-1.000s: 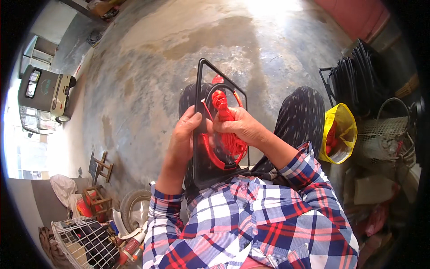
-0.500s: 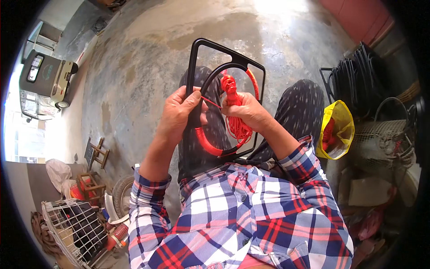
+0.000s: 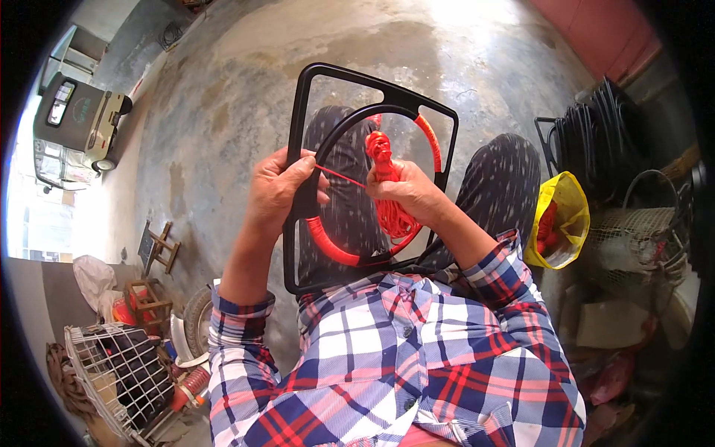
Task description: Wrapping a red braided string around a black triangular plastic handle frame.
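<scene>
A black rectangular frame with a ring inside it [image 3: 300, 104] stands over my thighs. Red cord is wound tightly around parts of the ring, at its upper right and along its bottom. My left hand [image 3: 277, 186] grips the ring and the frame's left side, its thumb on the red cord. A single strand of red cord [image 3: 339, 176] runs taut from that thumb across the opening to my right hand [image 3: 406, 192]. My right hand is closed around a knotted bundle of red cord [image 3: 380, 149], whose loose loops hang below the fist inside the ring.
On my right stands a yellow bag [image 3: 573, 220] with red cord inside. Behind it are stacked black frames [image 3: 596, 134] and a wire mesh basket [image 3: 633, 231]. A white wire crate [image 3: 123, 372], a tyre [image 3: 197, 320] and small wooden stools [image 3: 160, 249] lie left. A vehicle [image 3: 82, 123] stands at far left.
The frame has turned to face me more, and its left side has swung left with my left hand. The strand between my hands is longer. My right hand has shifted slightly.
</scene>
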